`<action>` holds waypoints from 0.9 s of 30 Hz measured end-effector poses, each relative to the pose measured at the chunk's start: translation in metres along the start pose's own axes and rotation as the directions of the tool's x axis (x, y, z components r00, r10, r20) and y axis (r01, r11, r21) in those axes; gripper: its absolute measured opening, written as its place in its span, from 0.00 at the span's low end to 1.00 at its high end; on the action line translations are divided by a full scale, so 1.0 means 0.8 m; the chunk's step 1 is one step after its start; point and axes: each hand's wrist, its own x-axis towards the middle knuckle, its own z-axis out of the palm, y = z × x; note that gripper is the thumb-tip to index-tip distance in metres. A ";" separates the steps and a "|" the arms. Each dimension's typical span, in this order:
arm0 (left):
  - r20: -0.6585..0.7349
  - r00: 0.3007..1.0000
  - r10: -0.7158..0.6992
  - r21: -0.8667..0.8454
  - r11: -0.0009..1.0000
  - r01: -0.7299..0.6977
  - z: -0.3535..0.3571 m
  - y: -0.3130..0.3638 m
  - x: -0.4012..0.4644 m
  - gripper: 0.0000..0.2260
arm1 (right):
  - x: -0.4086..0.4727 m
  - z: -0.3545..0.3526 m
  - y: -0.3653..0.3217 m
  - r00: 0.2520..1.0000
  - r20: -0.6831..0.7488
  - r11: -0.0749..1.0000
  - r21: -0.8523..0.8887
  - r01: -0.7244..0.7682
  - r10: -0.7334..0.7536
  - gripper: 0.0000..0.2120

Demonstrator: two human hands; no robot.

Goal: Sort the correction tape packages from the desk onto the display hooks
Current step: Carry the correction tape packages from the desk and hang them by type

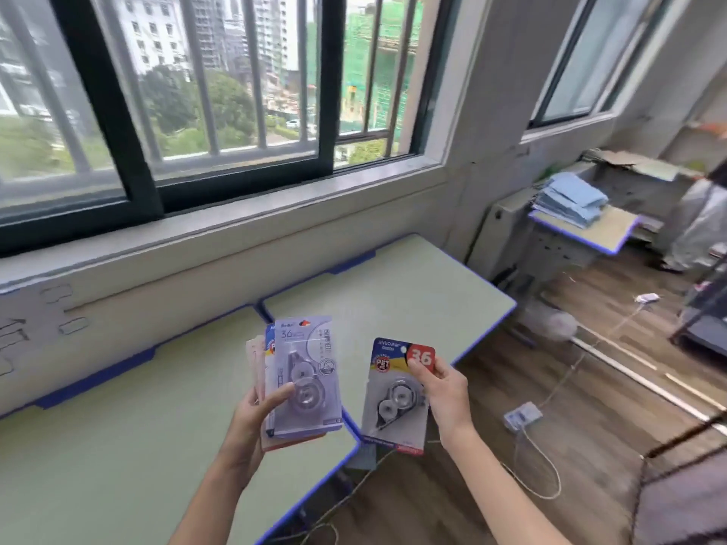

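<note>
Red-cornered package (397, 395) upright, right hand (444, 399) pinching | left hand (251, 418) gripping stack (303, 379)

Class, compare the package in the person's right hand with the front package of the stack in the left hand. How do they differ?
The right-hand package has a blue, yellow and red header; the front stack package is pale grey. The right hand pinches one package alone; the left hand holds several fanned together. Both show a 36 and a tape dispenser.

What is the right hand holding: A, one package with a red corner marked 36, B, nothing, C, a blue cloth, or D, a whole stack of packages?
A: the right hand pinches a single package by its red 36 corner, while the stack sits in the left hand.
</note>
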 end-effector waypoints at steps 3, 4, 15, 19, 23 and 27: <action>0.134 0.990 -0.048 0.038 0.998 0.043 0.073 -0.028 0.008 0.24 | -0.010 -0.085 -0.005 0.991 -0.134 1.000 0.001 0.018 -0.018 0.02; 0.173 0.982 -0.079 0.057 0.996 0.071 0.097 -0.038 0.010 0.24 | -0.014 -0.112 -0.006 0.982 -0.185 1.000 -0.001 0.024 -0.024 0.02; 0.566 0.753 -0.335 0.305 0.934 0.186 0.349 -0.133 0.039 0.38 | -0.090 -0.349 -0.028 0.708 -0.706 0.991 0.082 0.101 -0.014 0.09; 0.657 0.631 -0.412 0.409 0.898 0.160 0.431 -0.167 0.045 0.43 | -0.119 -0.410 -0.034 0.529 -0.848 0.990 0.048 0.133 -0.030 0.15; 0.712 0.498 -0.496 0.482 0.860 0.167 0.498 -0.193 0.044 0.42 | -0.146 -0.444 -0.046 0.396 -0.918 0.987 0.034 0.156 -0.031 0.13; 0.737 0.340 -0.584 0.575 0.806 0.139 0.547 -0.228 0.031 0.38 | -0.185 -0.465 -0.060 0.268 -0.963 0.979 0.020 0.203 -0.036 0.10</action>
